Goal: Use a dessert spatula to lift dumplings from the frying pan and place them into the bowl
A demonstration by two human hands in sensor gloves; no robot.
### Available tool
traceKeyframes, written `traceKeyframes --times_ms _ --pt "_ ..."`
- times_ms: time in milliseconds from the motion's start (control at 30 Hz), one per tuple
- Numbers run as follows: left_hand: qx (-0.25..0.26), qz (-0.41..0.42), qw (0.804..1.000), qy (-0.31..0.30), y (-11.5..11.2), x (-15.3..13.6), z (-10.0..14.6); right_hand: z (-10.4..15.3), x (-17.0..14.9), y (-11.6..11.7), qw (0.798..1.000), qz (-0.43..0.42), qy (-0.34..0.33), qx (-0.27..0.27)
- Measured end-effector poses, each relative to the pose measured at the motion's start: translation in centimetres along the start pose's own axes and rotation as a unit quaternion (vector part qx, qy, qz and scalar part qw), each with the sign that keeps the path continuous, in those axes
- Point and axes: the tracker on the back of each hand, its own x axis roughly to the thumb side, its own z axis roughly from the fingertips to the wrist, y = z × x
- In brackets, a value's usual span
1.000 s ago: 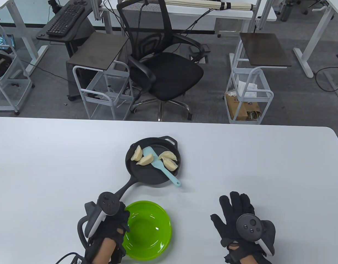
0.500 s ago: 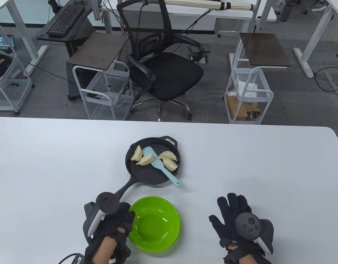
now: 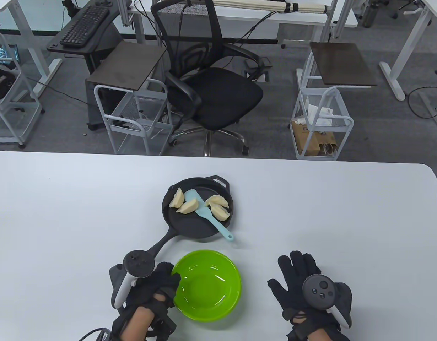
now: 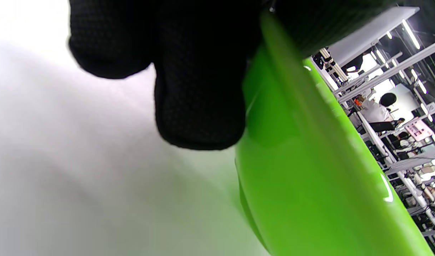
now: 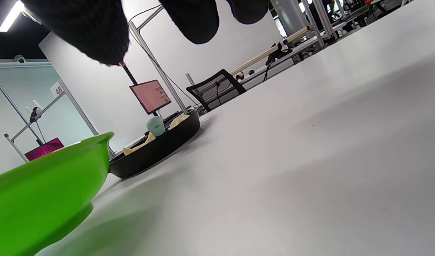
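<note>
Table view: left hand (image 3: pixel 158 284), gripping bowl (image 3: pixel 208 284) rim, has slid it right toward pan (image 3: pixel 199 213); right hand (image 3: pixel 303 284) flat, released; spatula (image 3: pixel 208 213) untouched.

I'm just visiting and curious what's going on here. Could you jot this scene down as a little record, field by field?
Frying pan: black, on the white table
Dumplings: four in the pan, none in the bowl
Spatula: light blue, lying in the pan, handle over the rim, untouched
Bowl: green, empty, near the pan's handle
Left hand: grips the bowl's rim
Right hand: flat on the table, fingers spread, holding nothing
</note>
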Motion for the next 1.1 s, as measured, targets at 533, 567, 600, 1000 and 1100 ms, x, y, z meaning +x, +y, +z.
traceKeyframes --times_ms 533,567,600,1000,1100 --pt "-0.023 0.063 0.998 -0.014 -1.3 0.3 -0.1 -0.1 0.2 1.8 0.985 -0.161 -0.018 0.061" --pt "-0.023 0.063 0.998 -0.016 -1.3 0.4 -0.1 -0.1 0.2 1.9 0.982 -0.175 -0.016 0.066" --pt "-0.022 0.062 0.998 -0.016 -1.4 0.4 -0.1 -0.1 0.2 2.1 0.980 -0.186 -0.015 0.070" --pt "-0.026 0.060 0.997 -0.035 -2.5 1.1 -0.1 -0.3 0.4 3.5 0.970 -0.217 -0.016 0.112" --pt "-0.031 0.058 0.997 -0.039 -2.7 1.3 -0.1 -0.3 0.5 3.8 0.968 -0.218 -0.012 0.121"
